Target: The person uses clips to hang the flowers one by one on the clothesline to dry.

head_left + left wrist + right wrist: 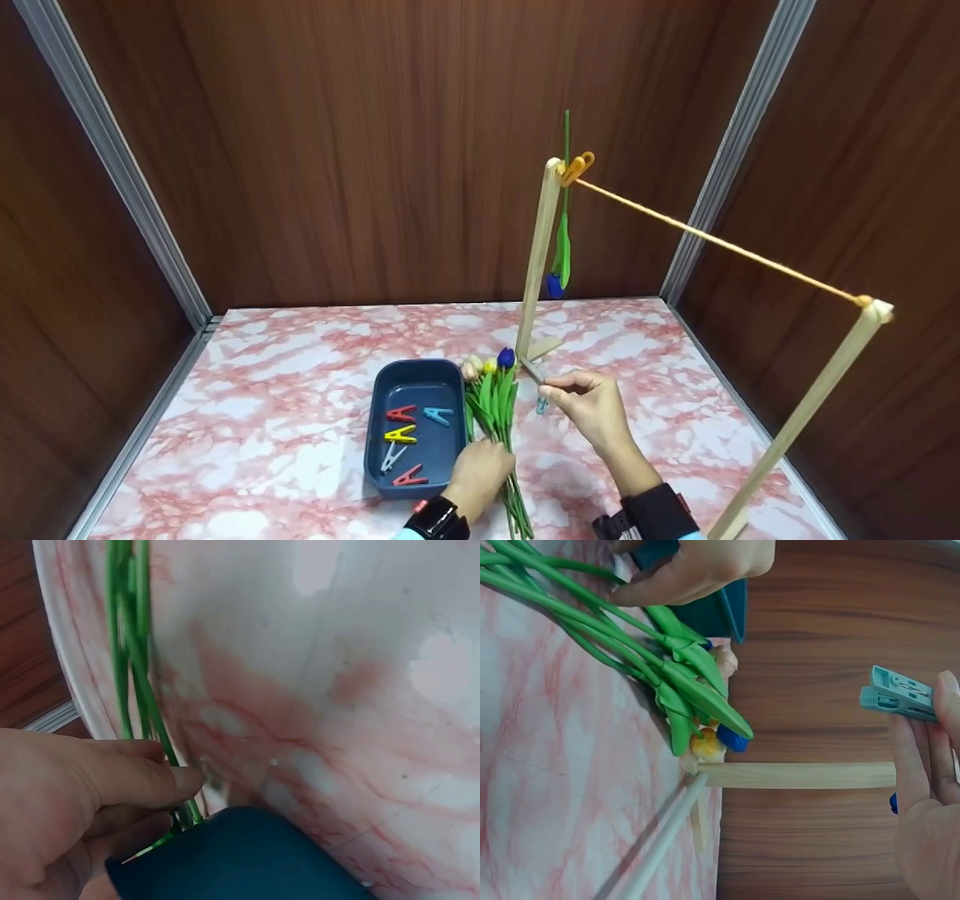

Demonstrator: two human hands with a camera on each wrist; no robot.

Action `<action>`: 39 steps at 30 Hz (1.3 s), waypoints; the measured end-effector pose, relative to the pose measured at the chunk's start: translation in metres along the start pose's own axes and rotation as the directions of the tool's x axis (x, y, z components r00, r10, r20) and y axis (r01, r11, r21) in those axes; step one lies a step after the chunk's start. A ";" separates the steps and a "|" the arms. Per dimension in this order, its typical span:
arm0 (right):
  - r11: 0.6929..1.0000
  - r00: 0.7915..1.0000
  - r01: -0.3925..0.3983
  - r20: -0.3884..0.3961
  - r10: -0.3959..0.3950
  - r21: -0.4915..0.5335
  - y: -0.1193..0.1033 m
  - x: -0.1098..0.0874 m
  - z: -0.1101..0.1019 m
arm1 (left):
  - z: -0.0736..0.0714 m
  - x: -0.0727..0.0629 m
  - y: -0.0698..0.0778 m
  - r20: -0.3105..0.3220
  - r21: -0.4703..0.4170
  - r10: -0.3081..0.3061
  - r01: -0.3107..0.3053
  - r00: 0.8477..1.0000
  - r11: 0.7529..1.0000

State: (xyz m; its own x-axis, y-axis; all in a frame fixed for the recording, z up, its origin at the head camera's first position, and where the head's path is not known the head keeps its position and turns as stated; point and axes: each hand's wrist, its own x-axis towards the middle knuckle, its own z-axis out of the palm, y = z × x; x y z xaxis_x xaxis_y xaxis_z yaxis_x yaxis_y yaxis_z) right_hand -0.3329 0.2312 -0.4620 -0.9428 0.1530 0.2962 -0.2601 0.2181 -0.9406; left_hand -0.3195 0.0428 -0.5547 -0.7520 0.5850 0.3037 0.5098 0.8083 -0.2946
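Observation:
My left hand (pixel 481 472) pinches green stems of the bunch of artificial tulips (pixel 501 405) lying on the table, just right of the blue tray (pixel 377 427). In the left wrist view, the thumb and fingers close round the stems (pixel 139 652) right beside the tray's rim. White, yellow and blue blooms point away from me. My right hand (pixel 592 409), raised to the right of the bunch, holds a light blue clothespin (pixel 901 692) between thumb and fingers. Behind, a blue tulip (pixel 556 285) hangs head down from a cord (pixel 712 238), clipped by an orange clothespin (pixel 577 169).
In the tray lie several clothespins: red (pixel 401 413), yellow (pixel 400 434), blue, and a grey one (pixel 391 457). The cord runs between two wooden posts, one at the back (pixel 538 262) and one at the front right (pixel 806 412). Wooden panels (pixel 375 150) wall the table in.

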 end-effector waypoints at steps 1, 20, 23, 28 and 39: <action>1.000 1.000 0.004 -0.005 -0.004 0.002 0.000 0.000 0.000 | 0.001 0.000 0.001 0.001 0.004 -0.011 0.011 1.000 1.000; 0.998 0.998 0.023 -0.054 -0.020 0.056 0.004 -0.007 0.003 | 0.012 0.005 -0.008 0.081 0.039 -0.010 0.007 0.997 0.999; 0.998 0.999 0.000 -0.043 0.003 0.066 0.005 -0.008 0.003 | 0.014 0.002 -0.012 0.057 0.049 0.023 -0.025 0.998 0.998; 0.999 0.997 -0.005 -0.075 0.009 0.053 0.002 -0.006 -0.001 | 0.013 0.001 -0.018 -0.157 0.069 0.015 -0.004 0.988 0.998; 1.000 0.993 0.016 -0.115 -0.015 0.009 -0.006 0.000 -0.008 | -0.003 0.017 -0.036 -0.366 -0.180 -0.114 0.050 0.924 0.982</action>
State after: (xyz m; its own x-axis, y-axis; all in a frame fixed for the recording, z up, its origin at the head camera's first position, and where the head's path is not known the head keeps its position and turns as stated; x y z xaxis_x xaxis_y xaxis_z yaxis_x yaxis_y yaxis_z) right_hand -0.3291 0.2377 -0.4547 -0.9085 0.2595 0.3275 -0.2772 0.2122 -0.9371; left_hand -0.3489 0.0239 -0.5365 -0.6001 0.4726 0.6454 0.5385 0.8353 -0.1109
